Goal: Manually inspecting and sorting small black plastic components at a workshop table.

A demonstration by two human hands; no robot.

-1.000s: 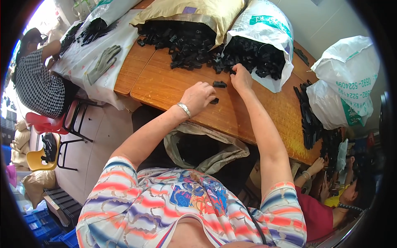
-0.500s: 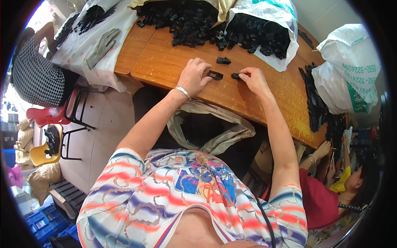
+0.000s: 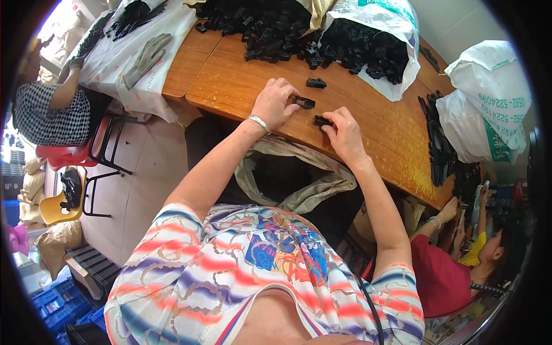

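Observation:
My left hand pinches a black hollow plastic piece between thumb and fingers, over the front part of the wooden table. My right hand is closed on a smaller black plastic part, nearer the table's front edge. The two held parts are apart. Just beyond them, a loose black plastic piece lies on the tabletop. Fingers partly cover both held parts.
Black parts heap up at the back beside an open white sack. Long black strips and white bags stand right. An open fabric bag is below the table edge. People sit at both sides; a grey glove lies left.
My right hand has moved nearer to me and slightly left with its small part. The left hand still holds its piece. The person at the left has shifted posture.

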